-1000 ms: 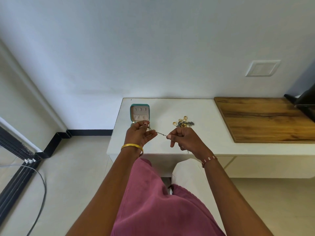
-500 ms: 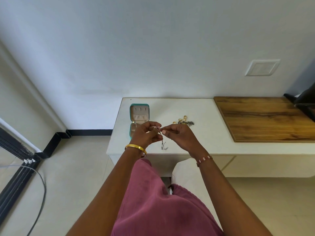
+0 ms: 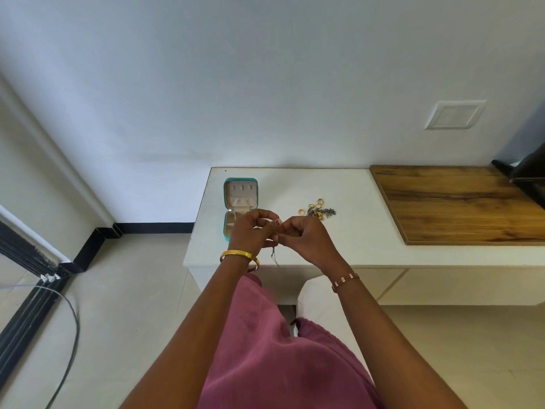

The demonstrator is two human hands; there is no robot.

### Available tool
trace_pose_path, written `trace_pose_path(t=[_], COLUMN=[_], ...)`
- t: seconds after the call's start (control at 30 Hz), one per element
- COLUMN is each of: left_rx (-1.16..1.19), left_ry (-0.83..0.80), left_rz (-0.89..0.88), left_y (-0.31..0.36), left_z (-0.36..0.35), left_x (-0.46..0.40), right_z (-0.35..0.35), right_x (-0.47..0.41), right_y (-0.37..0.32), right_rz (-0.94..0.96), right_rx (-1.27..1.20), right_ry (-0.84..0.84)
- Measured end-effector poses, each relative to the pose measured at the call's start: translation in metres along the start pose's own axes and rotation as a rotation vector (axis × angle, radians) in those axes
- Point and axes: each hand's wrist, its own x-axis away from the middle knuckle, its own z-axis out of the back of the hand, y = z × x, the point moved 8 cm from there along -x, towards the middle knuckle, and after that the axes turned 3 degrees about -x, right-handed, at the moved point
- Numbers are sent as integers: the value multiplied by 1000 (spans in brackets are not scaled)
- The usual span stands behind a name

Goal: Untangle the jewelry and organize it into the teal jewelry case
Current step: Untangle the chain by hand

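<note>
From the head camera, the left hand [image 3: 254, 231] and right hand [image 3: 305, 236] meet above the white desk [image 3: 348, 249] near its front-left corner, both pinching a thin dark metal chain [image 3: 274, 256] whose loose end hangs straight down below the fingertips. The open teal square jewelry case [image 3: 241, 208] lies just behind the left hand, the nearer one. A tangled pile of gold rings and grey chains [image 3: 318, 210] sits behind the right hand, nearer the desk's back edge.

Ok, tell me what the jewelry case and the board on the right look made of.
Jewelry case: teal shell, probably faux leather, with a matte beige lining that looks velvety. Board: wood or wood-look laminate, brown with dark grain streaks and a low sheen.
</note>
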Motion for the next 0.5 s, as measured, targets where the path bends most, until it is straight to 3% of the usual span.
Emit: trace_pose_path(t=[0.27,0.5], left_rx=[55,44], left_ry=[-17,-128], left_rz=[80,164], left_y=[-5,-27], left_z=[-3,-13], left_x=[-1,5], right_z=[5,20], right_x=[2,2], right_y=[-2,4], right_rz=[-7,-72], right_rx=[57,-150], right_ry=[86,164])
